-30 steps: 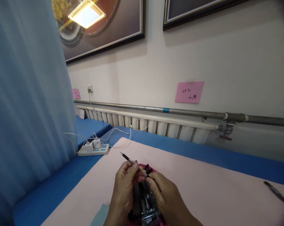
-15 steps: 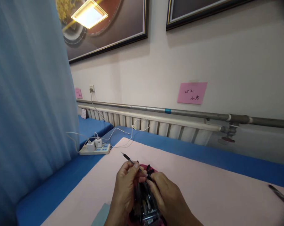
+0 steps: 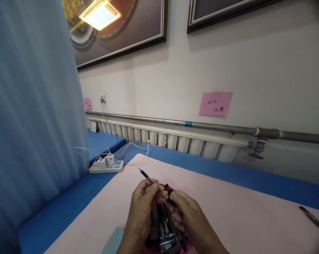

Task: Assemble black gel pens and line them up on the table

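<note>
A pen (image 3: 145, 175) with a black grip and a clear barrel points up and to the left, its tip bare. My left hand (image 3: 140, 206) pinches its barrel between thumb and fingers. At the pen's black rear end, the thumb and forefinger of my right hand (image 3: 192, 217) are closed on it. Below both hands, a pink container (image 3: 187, 249) holds several black and clear pens (image 3: 164, 229), partly covered by my hands. Beside my left wrist lies a light teal item (image 3: 113, 241), cut off by the frame, its kind unclear.
Pink paper or cloth (image 3: 241, 211) covers much of the blue bed-like surface (image 3: 69, 201). One dark pen-like object (image 3: 311, 217) lies at the far right. A power strip (image 3: 106, 167) with white chargers and cables sits at left, near a blue curtain (image 3: 37, 106). A radiator (image 3: 172, 143) runs behind.
My right hand has shifted slightly and its fingers have opened a little around the pen's rear end. The pen and left hand have moved only slightly.
</note>
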### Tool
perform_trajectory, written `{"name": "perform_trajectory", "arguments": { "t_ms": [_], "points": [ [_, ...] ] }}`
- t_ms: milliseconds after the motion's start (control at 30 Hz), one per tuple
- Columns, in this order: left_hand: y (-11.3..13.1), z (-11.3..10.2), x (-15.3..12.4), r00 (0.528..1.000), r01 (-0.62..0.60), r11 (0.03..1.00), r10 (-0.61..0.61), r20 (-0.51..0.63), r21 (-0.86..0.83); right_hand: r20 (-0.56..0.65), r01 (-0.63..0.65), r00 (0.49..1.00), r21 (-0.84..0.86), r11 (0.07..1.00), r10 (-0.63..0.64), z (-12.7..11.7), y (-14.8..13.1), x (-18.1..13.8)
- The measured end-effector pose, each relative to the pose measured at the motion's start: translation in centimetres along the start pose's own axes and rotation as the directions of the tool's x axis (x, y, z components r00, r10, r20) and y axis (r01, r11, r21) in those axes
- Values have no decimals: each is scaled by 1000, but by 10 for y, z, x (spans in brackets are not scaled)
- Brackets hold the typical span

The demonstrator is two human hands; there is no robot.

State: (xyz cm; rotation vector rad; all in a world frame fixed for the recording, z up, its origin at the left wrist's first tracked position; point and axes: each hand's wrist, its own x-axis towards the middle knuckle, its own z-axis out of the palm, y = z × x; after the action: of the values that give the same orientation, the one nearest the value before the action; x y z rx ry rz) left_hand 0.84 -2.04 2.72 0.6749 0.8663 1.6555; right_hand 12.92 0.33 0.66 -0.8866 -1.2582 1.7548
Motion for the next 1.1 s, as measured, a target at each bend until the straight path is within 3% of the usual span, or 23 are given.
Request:
{"name": "perform_trajectory", "arguments": {
  "t_ms": [167, 333, 467, 533, 633, 767, 867, 1100],
  "points": [
    [5, -10, 5, 992, -59, 994, 48, -120, -91, -182, 74, 979, -115, 991, -94, -12, -12, 3],
    [4, -13, 6, 994, 5, 995, -17, -108, -103, -266, 97, 955, -130, 987, -129, -25, -17, 6],
    [2, -14, 8, 994, 11, 998, -18, -111, -66, -289, 123, 929, -349, 929, -231, -33, -17, 9],
    [2, -15, 9, 995, 5, 999, -8, -94, -36, -254, 130, 917, -537, 833, -307, -38, -17, 10],
    [0, -17, 11, 999, -2, 1000, 2, -52, 14, -142, 133, 900, -811, 570, -411, -41, -15, 9],
    [-4, -19, 13, 1000, -17, 999, 17, -1, 42, 3, 104, 928, -962, 251, -372, -39, -14, 5],
    [-8, -21, 14, 999, -31, 1000, 31, 18, -2, 41, 85, 952, -987, 135, -303, -34, -16, 0],
    [-1, -10, 23, 989, 86, 962, -113, -91, -261, 89, 87, 975, -996, -15, -204, -17, -15, -10]
  ]
}}
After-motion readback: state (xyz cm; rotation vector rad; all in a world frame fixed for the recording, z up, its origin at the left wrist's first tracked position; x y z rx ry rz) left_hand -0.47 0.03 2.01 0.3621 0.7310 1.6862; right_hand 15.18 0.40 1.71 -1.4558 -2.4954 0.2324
